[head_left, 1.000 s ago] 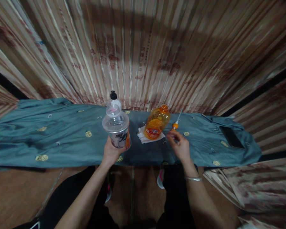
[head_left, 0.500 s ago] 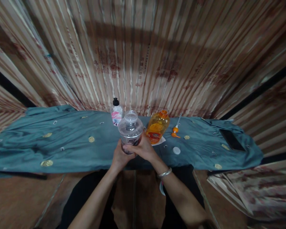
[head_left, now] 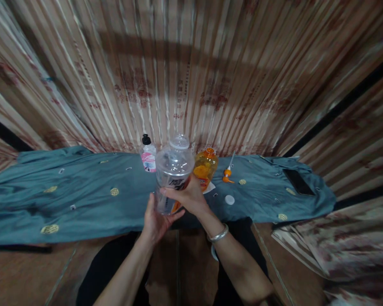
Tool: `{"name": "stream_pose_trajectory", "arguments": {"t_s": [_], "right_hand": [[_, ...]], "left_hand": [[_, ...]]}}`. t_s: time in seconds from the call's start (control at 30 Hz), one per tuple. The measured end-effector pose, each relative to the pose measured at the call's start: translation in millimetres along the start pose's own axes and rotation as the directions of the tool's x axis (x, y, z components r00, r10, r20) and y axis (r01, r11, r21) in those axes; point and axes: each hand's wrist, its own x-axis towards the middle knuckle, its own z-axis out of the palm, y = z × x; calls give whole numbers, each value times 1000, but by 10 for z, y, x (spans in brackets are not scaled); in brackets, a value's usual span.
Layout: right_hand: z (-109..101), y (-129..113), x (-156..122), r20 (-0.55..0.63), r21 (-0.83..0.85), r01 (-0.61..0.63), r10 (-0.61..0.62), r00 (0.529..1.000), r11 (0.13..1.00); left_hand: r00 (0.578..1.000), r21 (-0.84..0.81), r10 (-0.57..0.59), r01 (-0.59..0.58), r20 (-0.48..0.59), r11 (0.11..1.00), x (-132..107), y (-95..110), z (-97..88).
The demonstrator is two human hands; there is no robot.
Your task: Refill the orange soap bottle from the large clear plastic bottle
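Note:
I hold a clear plastic bottle (head_left: pixel 172 170) with a printed label upright above the near edge of the cloth-covered table (head_left: pixel 83 199). My right hand (head_left: pixel 189 196) is wrapped round its middle. My left hand (head_left: pixel 156 221) cups its base from below, fingers loosely curled. The bottle's mouth is uncovered. A small white cap (head_left: pixel 229 199) lies on the cloth just right of my hands.
Behind the held bottle stand an orange bottle (head_left: pixel 205 169) on a white tissue and a small clear bottle with a black cap (head_left: pixel 147 155). An orange pump head (head_left: pixel 227 175) lies right of them. A dark phone (head_left: pixel 298 182) rests at the table's right end. Striped curtains hang behind.
My right hand left the white cap on the cloth and came over to grasp the bottle. Both hands then lifted the bottle higher, with the left hand sliding under its base.

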Motion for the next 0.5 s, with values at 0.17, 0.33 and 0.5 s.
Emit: {"name": "stream_pose_trajectory", "arguments": {"t_s": [0.17, 0.33, 0.5], "right_hand": [[-43, 37, -125, 115, -144, 61, -45, 992, 988], [-621, -95, -300, -131, -414, 303, -385, 913, 858], [-1318, 149, -9, -347, -520, 220, -439, 829, 825]], "left_hand": [[996, -142, -28, 15, -88, 990, -16, 120, 4], [992, -184, -66, 45, -107, 982, -69, 259, 68], [982, -213, -101, 66, -159, 975, -110, 338, 195]]}}
